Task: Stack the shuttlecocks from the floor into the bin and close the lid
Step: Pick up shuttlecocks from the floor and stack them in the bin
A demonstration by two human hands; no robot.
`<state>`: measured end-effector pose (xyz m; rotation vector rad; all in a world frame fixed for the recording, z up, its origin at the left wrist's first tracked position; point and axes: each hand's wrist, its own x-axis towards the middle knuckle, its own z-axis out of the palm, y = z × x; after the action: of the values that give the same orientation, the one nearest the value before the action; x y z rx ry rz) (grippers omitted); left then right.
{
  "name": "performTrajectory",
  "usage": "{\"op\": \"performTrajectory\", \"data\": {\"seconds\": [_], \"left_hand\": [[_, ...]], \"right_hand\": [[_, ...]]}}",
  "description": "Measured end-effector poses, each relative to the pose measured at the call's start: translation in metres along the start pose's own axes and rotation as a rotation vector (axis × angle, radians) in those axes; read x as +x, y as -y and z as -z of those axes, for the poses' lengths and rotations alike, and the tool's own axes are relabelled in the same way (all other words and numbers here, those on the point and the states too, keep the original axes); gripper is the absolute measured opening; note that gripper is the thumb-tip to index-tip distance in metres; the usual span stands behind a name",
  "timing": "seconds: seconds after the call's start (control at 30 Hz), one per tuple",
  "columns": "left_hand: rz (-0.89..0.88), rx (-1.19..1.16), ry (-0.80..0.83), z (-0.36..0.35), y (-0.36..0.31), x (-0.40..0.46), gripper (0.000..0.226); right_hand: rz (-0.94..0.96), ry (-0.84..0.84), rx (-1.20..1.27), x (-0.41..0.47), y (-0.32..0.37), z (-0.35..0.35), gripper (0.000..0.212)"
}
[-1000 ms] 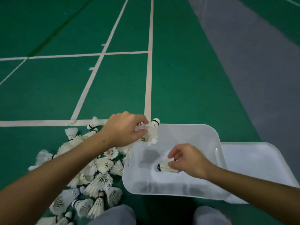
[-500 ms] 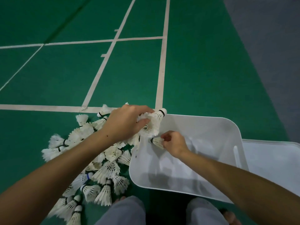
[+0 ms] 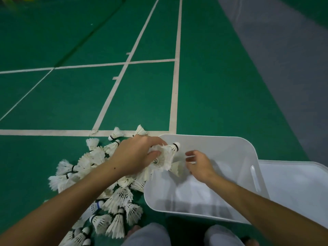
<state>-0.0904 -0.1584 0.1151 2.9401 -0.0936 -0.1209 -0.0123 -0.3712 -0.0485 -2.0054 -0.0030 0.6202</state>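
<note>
A pile of white feather shuttlecocks (image 3: pixel 113 196) lies on the green court floor left of a white plastic bin (image 3: pixel 236 146). My left hand (image 3: pixel 134 157) is shut on a nested stack of shuttlecocks (image 3: pixel 166 152) held over the bin's left rim, cork tip pointing right. My right hand (image 3: pixel 198 164) hovers inside the bin just right of that stack, fingers loosely curled. A shuttlecock (image 3: pixel 176 167) sits between the two hands under the stack; whether the right fingers touch it is unclear. The bin's lid (image 3: pixel 298 189) lies flat on the floor to the right.
White court lines (image 3: pixel 174 96) cross the green floor beyond the pile. A grey floor strip (image 3: pixel 284 59) runs along the right. My knees (image 3: pixel 147 235) in grey trousers are at the bottom edge, close to the bin and pile.
My right hand carried a single shuttlecock from the bin's middle up to the stack in my left hand, and its fingers have now loosened beside it. The camera has tilted.
</note>
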Motion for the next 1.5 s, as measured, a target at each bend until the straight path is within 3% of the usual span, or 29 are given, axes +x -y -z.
{"op": "performTrajectory", "data": {"seconds": [0.13,0.27,0.5,0.6,0.7,0.9,1.0,1.13,1.33,1.5], "left_hand": [[-0.062,0.037,0.046,-0.007,-0.015,0.009,0.031],[-0.103,0.053,0.106,-0.01,-0.031,0.019,0.031],[-0.064,0.022,0.087,-0.015,-0.033,0.026,0.034],[-0.019,-0.002,0.035,-0.017,-0.024,0.022,0.027],[-0.001,-0.037,-0.013,-0.019,-0.016,0.016,0.022],[0.053,-0.109,-0.09,-0.024,-0.008,0.016,0.015],[0.066,-0.131,-0.087,-0.029,-0.007,0.022,0.014],[0.059,-0.178,-0.098,-0.034,-0.006,0.034,0.017],[0.051,-0.183,-0.09,-0.039,-0.005,0.04,0.018],[0.077,-0.177,-0.059,-0.04,-0.005,0.038,0.019]], "right_hand": [[0.375,-0.012,-0.178,-0.05,0.03,0.041,0.055],[0.728,0.058,-0.553,-0.08,0.05,0.057,0.078],[0.86,-0.208,-0.8,-0.076,0.044,0.058,0.082],[0.695,-0.119,-0.816,-0.077,0.039,0.068,0.071],[0.47,-0.02,-0.606,-0.071,0.024,0.071,0.049],[0.16,-0.087,-0.462,-0.04,-0.007,0.047,0.008],[0.101,-0.138,-0.466,-0.025,-0.019,0.029,0.015],[-0.005,-0.127,-0.18,-0.009,-0.024,0.012,0.034],[-0.104,-0.076,-0.188,0.005,-0.021,-0.015,0.027],[-0.14,-0.051,-0.1,0.015,-0.022,-0.028,0.007]]}}
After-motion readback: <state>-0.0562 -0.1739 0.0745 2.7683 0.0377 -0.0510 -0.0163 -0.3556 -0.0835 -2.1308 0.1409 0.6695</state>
